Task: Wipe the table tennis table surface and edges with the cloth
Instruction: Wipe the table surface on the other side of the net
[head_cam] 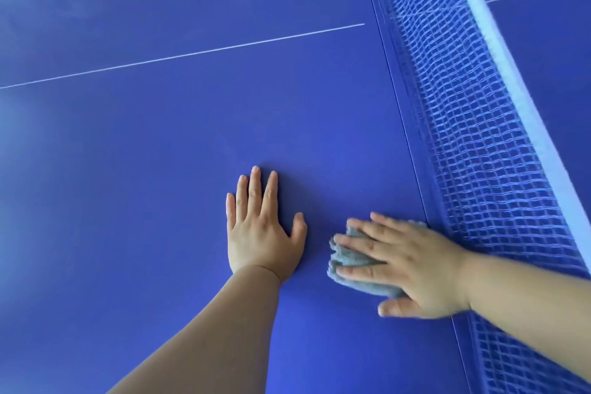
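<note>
Your left hand [262,230] lies flat on the blue table [144,153]. Its fingers are straight and a little spread. It holds nothing. The palm is down on the table top.

Your right hand [412,265] lies on the cloth [350,261]. Its fingers are straight too, and spread out. They press down on the cloth and do not curl round it. Your thumb lies at the near side of the cloth.

The cloth is grey-blue and bunched up in folds. It sits on the table top under your right fingers, just beside the bottom of the net [473,125]. A bit of it peeks out past your fingertips, toward your left hand. The two hands are near each other but do not touch.

The net is blue with a white band [511,89] along its top. It runs from the top of the view down to the bottom right. Your right arm crosses in front of it.

A thin white line [192,53] runs across the table, well apart from your hands, and ends by the net.
</note>
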The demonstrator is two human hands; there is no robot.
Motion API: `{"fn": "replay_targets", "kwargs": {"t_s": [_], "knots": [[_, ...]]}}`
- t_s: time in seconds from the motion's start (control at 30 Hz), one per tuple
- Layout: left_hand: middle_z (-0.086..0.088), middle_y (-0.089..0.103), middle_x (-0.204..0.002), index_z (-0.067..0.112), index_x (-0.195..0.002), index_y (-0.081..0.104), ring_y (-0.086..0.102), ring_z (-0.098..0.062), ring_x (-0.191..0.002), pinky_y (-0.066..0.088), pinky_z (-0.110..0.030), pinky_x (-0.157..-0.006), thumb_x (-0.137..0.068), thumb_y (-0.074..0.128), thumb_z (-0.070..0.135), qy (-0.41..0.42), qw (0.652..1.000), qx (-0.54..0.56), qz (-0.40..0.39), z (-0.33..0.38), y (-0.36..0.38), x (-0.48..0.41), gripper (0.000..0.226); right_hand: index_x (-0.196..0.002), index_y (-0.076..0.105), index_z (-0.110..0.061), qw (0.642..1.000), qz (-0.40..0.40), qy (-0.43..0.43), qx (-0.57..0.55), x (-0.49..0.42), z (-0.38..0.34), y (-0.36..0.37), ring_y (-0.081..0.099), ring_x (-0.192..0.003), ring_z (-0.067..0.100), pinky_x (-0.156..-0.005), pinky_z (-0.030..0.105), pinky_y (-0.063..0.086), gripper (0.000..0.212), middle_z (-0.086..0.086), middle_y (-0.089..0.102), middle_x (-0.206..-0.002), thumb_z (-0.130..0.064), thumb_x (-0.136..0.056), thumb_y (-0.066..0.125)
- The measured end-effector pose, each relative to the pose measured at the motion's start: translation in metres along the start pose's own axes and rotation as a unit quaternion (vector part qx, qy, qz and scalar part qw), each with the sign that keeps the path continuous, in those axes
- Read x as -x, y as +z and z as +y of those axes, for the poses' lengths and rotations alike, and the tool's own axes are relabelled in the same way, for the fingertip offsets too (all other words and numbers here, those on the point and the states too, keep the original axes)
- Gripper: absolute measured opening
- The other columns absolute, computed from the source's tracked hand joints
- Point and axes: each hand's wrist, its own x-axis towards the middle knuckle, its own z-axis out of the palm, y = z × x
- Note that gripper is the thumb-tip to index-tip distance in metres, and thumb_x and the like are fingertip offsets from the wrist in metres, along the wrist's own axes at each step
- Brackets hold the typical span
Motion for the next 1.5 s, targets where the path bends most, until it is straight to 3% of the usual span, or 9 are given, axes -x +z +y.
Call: {"fn": "replay_targets", "kwargs": {"t_s": [0.1,0.23,0.53,0.8,1.03,1.1,1.27,1.33,1.5], "knots": [[0.006,0.004,-0.174,0.029,-0.165,0.016,-0.004,-0.018,-0.16,-0.001,-0.043,-0.13,-0.091,0.033,0.06,0.0,1.0,0.0,0.001,0.0,0.0,0.0,0.082,-0.165,0.005,-0.038,0.99,0.007,0.141,-0.003,-0.031,0.049,-0.018,0.005,-0.159,0.039,-0.128,0.055,0.007,0.076,0.009,0.003,-0.174,-0.072,-0.1,0.023],[0.006,0.005,-0.174,0.029,-0.165,0.017,-0.003,-0.018,-0.16,-0.001,-0.042,-0.13,-0.092,0.033,0.061,-0.001,1.0,-0.001,0.011,0.001,0.001,0.0,0.081,-0.166,0.002,-0.035,0.911,0.039,0.408,-0.053,-0.074,0.082,-0.037,0.003,-0.159,0.037,-0.128,0.054,0.005,0.082,0.01,0.003,-0.174,-0.073,-0.092,0.0],[0.005,0.006,-0.174,0.029,-0.165,0.018,-0.002,-0.019,-0.16,0.0,-0.043,-0.13,-0.092,0.032,0.061,0.003,1.0,-0.002,0.013,-0.001,0.004,0.0,0.08,-0.165,0.016,-0.037,1.0,-0.002,-0.004,0.006,0.003,-0.024,0.004,0.008,-0.16,0.035,-0.126,0.054,0.008,0.08,0.006,0.008,-0.174,-0.077,-0.098,0.036],[0.006,0.004,-0.174,0.03,-0.165,0.015,-0.004,-0.016,-0.16,-0.003,-0.04,-0.13,-0.094,0.028,0.061,0.003,1.0,0.002,0.014,-0.001,0.003,0.001,0.079,-0.166,0.005,-0.034,0.927,0.044,0.37,-0.04,-0.061,0.022,-0.018,0.006,-0.159,0.038,-0.128,0.054,0.006,0.076,0.008,0.005,-0.174,-0.068,-0.098,0.012],[0.004,0.005,-0.174,0.028,-0.165,0.017,-0.002,-0.018,-0.16,-0.002,-0.042,-0.13,-0.094,0.028,0.058,0.002,1.0,0.003,0.012,-0.001,0.002,0.001,0.078,-0.165,0.016,-0.035,0.998,0.041,0.051,-0.016,0.014,-0.078,0.024,0.009,-0.16,0.035,-0.127,0.055,0.011,0.079,0.004,0.007,-0.174,-0.068,-0.099,0.044],[0.004,0.005,-0.174,0.028,-0.165,0.017,-0.002,-0.019,-0.16,-0.002,-0.042,-0.13,-0.094,0.028,0.058,0.004,1.0,0.004,0.009,-0.001,0.002,0.002,0.078,-0.166,0.014,-0.035,0.998,0.017,0.064,0.001,0.009,-0.049,0.016,0.012,-0.159,0.037,-0.127,0.055,0.011,0.076,0.006,0.008,-0.174,-0.066,-0.101,0.038],[0.004,0.004,-0.174,0.029,-0.165,0.015,-0.003,-0.018,-0.16,-0.003,-0.042,-0.13,-0.096,0.026,0.056,0.006,1.0,0.007,0.013,-0.003,0.004,0.003,0.075,-0.166,0.009,-0.032,0.924,0.051,0.378,-0.032,-0.04,0.022,-0.009,0.012,-0.158,0.038,-0.129,0.053,0.01,0.072,0.012,0.01,-0.173,-0.062,-0.101,0.017],[0.004,0.003,-0.175,0.029,-0.165,0.015,-0.003,-0.018,-0.16,-0.003,-0.042,-0.13,-0.097,0.026,0.055,0.009,1.0,0.011,0.016,-0.004,0.006,0.002,0.074,-0.166,0.006,-0.033,0.904,0.055,0.421,-0.041,-0.053,0.008,-0.008,0.006,-0.159,0.037,-0.129,0.051,0.007,0.071,0.01,0.005,-0.174,-0.062,-0.101,0.011],[0.004,0.005,-0.174,0.028,-0.165,0.017,-0.001,-0.019,-0.16,-0.002,-0.043,-0.13,-0.099,0.027,0.053,0.014,1.0,0.013,0.013,-0.004,0.005,0.002,0.072,-0.165,0.021,-0.033,0.989,0.057,0.138,-0.015,-0.007,-0.108,0.025,0.014,-0.158,0.038,-0.128,0.054,0.011,0.071,0.008,0.013,-0.173,-0.063,-0.102,0.036]]}}
